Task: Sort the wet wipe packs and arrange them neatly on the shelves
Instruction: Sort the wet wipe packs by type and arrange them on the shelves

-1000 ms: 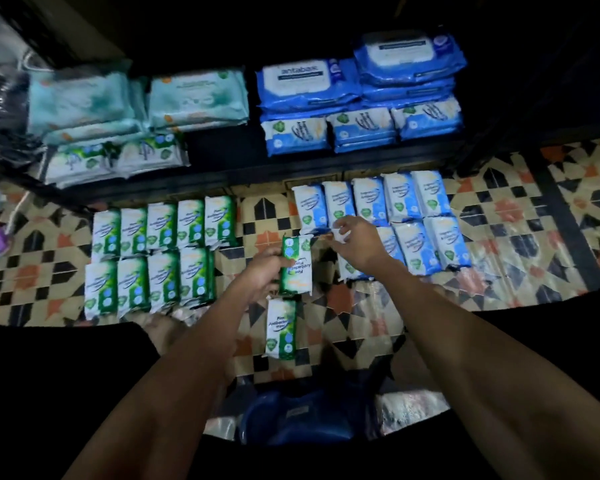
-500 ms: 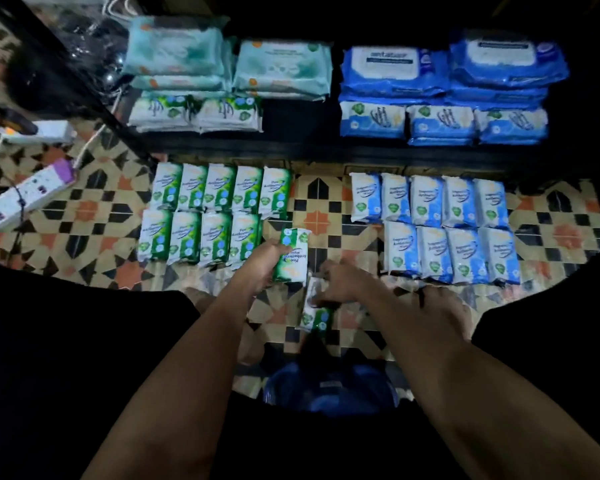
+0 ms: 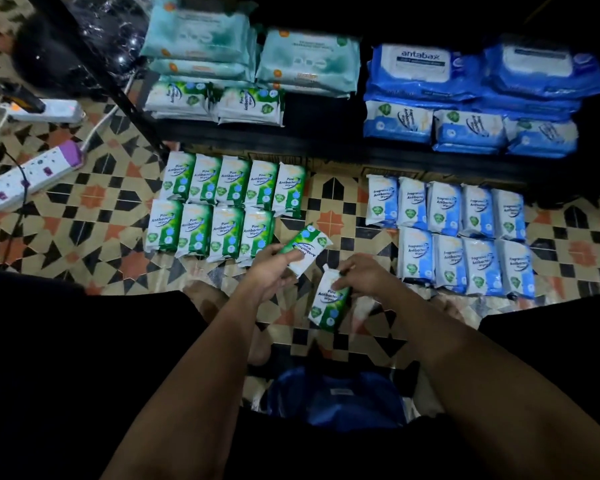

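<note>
Since half-second ago, my right hand (image 3: 364, 277) lifted green pack (image 3: 328, 301) off floor (image 3: 94, 199); left hand (image 3: 274, 268) grips second pack (image 3: 305, 249) tilted near green rows' (image 3: 226, 206) open corner, likely completing that row.

A strip of bare patterned floor (image 3: 336, 202) is lying open between the green pack rows (image 3: 222, 206) and the blue pack rows (image 3: 461, 233). Power strips (image 3: 32, 171) and cables are cluttering the left floor. Stacked packs are filling the dark shelf (image 3: 326, 133) ahead.
</note>
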